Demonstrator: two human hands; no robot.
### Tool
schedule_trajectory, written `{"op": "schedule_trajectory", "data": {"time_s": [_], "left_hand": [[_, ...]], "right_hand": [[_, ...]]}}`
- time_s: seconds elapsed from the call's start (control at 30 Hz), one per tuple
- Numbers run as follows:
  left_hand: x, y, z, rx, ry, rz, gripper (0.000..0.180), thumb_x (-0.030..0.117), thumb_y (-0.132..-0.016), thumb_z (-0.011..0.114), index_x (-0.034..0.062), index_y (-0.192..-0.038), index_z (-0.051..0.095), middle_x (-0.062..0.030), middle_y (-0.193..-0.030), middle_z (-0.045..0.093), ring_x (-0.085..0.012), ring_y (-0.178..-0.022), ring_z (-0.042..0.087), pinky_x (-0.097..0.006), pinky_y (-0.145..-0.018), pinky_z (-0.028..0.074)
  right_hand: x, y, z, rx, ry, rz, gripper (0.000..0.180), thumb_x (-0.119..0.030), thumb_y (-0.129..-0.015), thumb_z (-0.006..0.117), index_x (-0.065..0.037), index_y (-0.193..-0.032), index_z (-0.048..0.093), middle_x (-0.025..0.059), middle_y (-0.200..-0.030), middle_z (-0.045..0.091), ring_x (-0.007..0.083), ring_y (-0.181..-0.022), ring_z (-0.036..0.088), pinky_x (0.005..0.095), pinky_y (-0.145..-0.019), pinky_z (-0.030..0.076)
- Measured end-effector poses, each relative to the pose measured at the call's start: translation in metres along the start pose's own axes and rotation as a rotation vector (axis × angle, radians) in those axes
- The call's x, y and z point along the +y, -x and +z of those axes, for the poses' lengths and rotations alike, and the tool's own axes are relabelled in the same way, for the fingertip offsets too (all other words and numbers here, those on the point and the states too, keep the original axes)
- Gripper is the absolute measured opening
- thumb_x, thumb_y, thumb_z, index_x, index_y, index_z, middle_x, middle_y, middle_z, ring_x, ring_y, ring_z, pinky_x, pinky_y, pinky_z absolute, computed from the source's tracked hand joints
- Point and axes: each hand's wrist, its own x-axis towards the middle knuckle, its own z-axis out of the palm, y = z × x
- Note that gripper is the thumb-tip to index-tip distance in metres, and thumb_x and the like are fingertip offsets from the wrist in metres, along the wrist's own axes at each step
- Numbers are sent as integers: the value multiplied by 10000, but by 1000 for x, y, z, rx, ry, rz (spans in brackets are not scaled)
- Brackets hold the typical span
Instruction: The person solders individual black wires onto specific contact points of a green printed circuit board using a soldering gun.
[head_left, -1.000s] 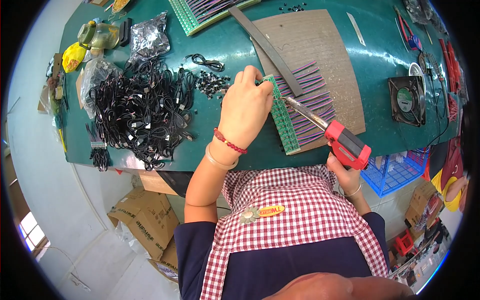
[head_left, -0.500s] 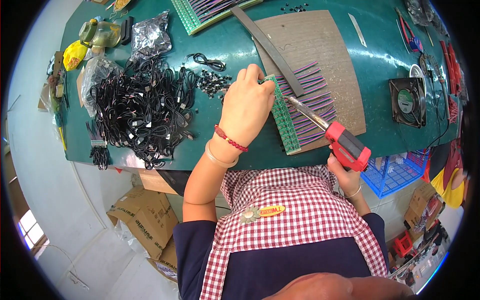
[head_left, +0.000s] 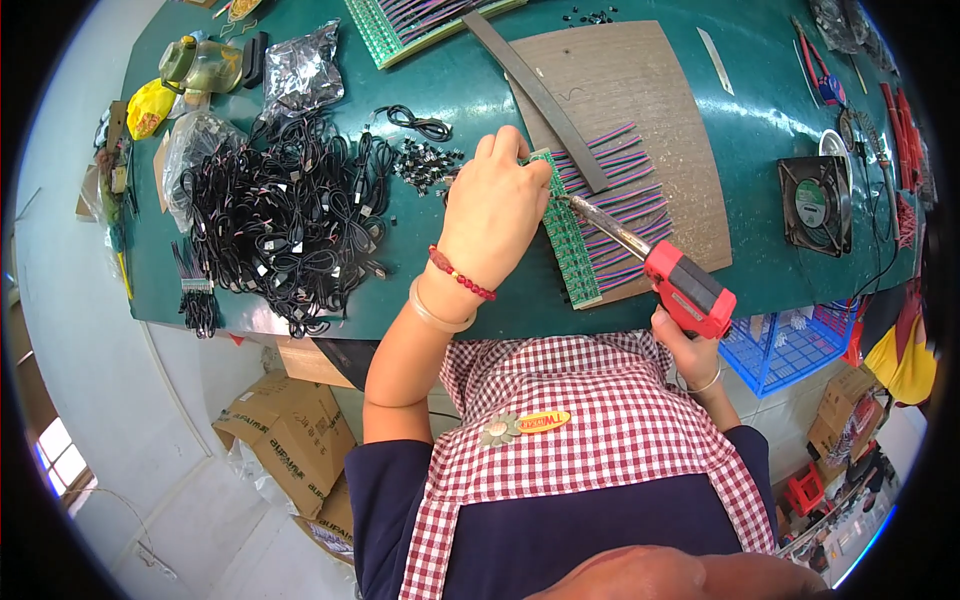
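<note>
My right hand [head_left: 685, 345] is wrapped round the red and black handle of a soldering gun [head_left: 690, 288]. Its metal tip points left and meets the upper part of a green circuit board strip [head_left: 572, 258], close to my left fingers. Rows of multicoloured wires [head_left: 630, 215] run rightward from the strip. My left hand [head_left: 497, 205] is closed in a pinch over the strip's top left edge; whatever lies between its fingertips is hidden. A grey metal bar [head_left: 545, 105] rests across the wires. Left of my hand lies a heap of small black parts [head_left: 425, 165].
Under the strip lies a brown board [head_left: 680, 130]. A tangle of black cables [head_left: 285, 225] covers the left of the green table [head_left: 420, 290]. At the right stands a black fan [head_left: 815, 205], with a blue basket [head_left: 780, 350] below the edge. More wired circuit boards [head_left: 385, 35] lie at the back.
The soldering gun and my right hand have shifted slightly left and away from me. My left hand stays almost where it was, over the strip.
</note>
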Motion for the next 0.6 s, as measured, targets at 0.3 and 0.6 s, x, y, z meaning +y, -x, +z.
{"op": "schedule_trajectory", "data": {"time_s": [0.3,0.6], "left_hand": [[0,-1,0,-6,-10,4,47,79,-756,637,33,-751,644,-97,-917,538,-259,-867,554,-357,-746,496],[1,-1,0,0,-6,8,47,82,-759,638,36,-756,649,-97,-916,541,-258,-874,553,-357,-752,494]], "right_hand": [[3,1,-10,-6,-95,23,235,-55,-821,688,-32,-1044,618,-11,-885,606,69,-771,556,242,-664,458],[5,-4,0,-4,2,-101,276,-30,-844,633,13,-1113,583,12,-771,586,76,-615,536,225,-549,431]]}}
